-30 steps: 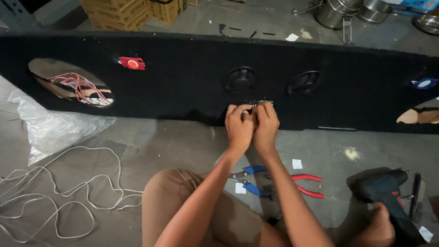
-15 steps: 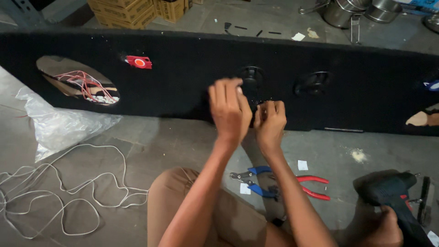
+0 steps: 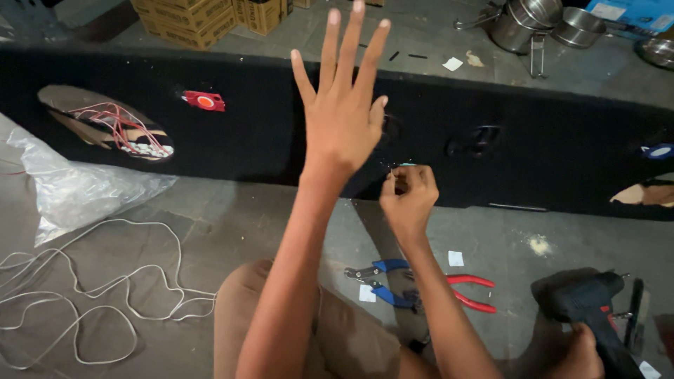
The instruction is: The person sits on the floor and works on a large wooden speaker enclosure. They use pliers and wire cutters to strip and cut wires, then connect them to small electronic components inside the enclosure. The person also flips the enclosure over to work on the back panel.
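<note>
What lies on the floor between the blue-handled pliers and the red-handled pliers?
In the head view, the blue-handled pliers and red-handled pliers lie side by side; the person's right forearm crosses over the gap, hiding the floor there.

panel (image 3: 281, 140): lying across the floor
boxes (image 3: 203, 17), pots (image 3: 540, 21): sitting behind panel
wire (image 3: 91, 281), bag (image 3: 77, 189): lying before panel, left
pliers (image 3: 421, 284), drill (image 3: 590, 309): lying before panel, right

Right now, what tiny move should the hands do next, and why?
Probably bring the raised, open left hand back down beside the right hand. That one pinches something small, maybe wire ends, against the long black panel, while the left touches nothing.
</note>
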